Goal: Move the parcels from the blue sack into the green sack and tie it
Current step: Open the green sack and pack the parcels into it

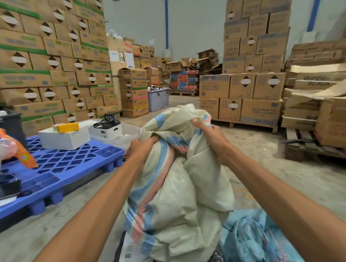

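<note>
Both of your grips are closed on the mouth of the pale green woven plastic sack with blue and pink stripes [178, 191], which stands full and lumpy on the concrete floor [271, 165] directly in front of you. Your left grip [142, 148] bunches the striped edge on the left of the neck. Your right grip [206, 134] clutches the opposite fold, a little higher and farther from you.

The sack's long axis runs upright, from its bulging base near you to the gathered mouth, so the fabric to be knotted lies straight between your two grips, about equally near each. Tying looks like the step in hand, and the two bunches will have to cross above the load.

At the sack's base on your right, the crumpled light blue woven sack [253, 241] lies slack on the floor, touching it. On the other side a flat dark parcel with a white barcode label [133, 254] lies partly under the green sack; you cannot tell whether it should go in.

Farther left, a blue plastic pallet [68, 163] carries white boxes, and stacked brown cardboard cartons [256, 85] ring the space.
</note>
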Action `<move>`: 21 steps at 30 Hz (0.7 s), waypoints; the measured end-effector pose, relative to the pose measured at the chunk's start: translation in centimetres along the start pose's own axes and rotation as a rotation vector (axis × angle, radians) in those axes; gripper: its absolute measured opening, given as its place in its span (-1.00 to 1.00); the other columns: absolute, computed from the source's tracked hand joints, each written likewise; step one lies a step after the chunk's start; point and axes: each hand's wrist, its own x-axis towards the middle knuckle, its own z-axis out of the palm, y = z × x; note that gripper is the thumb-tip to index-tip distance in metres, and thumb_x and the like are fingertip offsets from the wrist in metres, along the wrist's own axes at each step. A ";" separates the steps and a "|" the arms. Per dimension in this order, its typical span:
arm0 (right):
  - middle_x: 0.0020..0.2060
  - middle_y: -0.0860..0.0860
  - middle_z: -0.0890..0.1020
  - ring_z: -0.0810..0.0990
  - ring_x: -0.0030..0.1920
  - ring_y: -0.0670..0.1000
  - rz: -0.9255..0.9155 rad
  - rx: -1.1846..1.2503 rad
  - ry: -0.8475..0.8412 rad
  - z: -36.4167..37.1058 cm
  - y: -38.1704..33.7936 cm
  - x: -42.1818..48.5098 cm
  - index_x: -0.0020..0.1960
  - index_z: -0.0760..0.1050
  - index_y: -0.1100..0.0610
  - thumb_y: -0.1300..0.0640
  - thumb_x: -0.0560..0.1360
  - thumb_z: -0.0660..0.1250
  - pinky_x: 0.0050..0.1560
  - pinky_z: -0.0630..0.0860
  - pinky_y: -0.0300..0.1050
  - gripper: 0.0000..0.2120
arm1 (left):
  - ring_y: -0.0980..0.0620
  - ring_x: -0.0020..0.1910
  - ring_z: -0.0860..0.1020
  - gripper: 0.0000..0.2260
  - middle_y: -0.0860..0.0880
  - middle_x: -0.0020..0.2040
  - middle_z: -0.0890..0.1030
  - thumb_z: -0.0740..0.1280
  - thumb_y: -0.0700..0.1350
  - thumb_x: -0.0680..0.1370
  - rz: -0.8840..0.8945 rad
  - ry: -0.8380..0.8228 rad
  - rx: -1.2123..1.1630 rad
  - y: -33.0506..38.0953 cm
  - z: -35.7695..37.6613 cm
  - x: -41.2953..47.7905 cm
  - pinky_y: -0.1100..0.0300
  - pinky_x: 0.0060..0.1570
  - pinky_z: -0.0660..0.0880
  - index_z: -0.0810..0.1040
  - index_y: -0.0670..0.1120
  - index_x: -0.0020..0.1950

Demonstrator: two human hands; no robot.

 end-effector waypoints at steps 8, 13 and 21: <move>0.05 0.01 0.73 0.74 -0.01 0.02 -0.105 -0.099 -0.243 1.3 0.1 -1.5 0.24 0.55 0.04 0.07 0.22 0.71 0.04 0.68 0.04 -0.35 | -0.18 0.25 0.57 -0.52 -0.20 0.26 0.60 0.44 0.07 0.47 -0.061 -0.817 -0.554 2.1 -0.9 -3.1 -0.09 0.33 0.43 0.58 -0.11 0.33; 0.05 0.08 0.71 0.70 0.05 0.10 -0.124 -0.323 -0.291 -1.2 0.8 -1.0 0.21 0.59 0.11 0.27 0.33 0.62 0.12 0.64 0.04 -0.52 | -0.15 0.09 0.65 -0.36 -0.20 0.13 0.67 0.62 -0.06 0.28 -0.089 -0.518 -0.463 1.0 -1.9 -1.1 -0.06 0.14 0.58 0.56 -0.21 0.30; -0.09 -0.02 0.66 0.61 -0.11 0.08 -0.399 -1.177 0.193 -3.9 3.0 1.4 0.13 0.52 -0.06 0.06 0.38 0.50 -0.10 0.64 0.06 -0.65 | -0.16 -0.14 0.54 -0.60 -0.09 -0.10 0.62 0.48 -0.16 0.36 0.829 0.321 1.019 -2.1 -7.7 2.6 0.05 -0.16 0.34 0.35 -0.03 0.06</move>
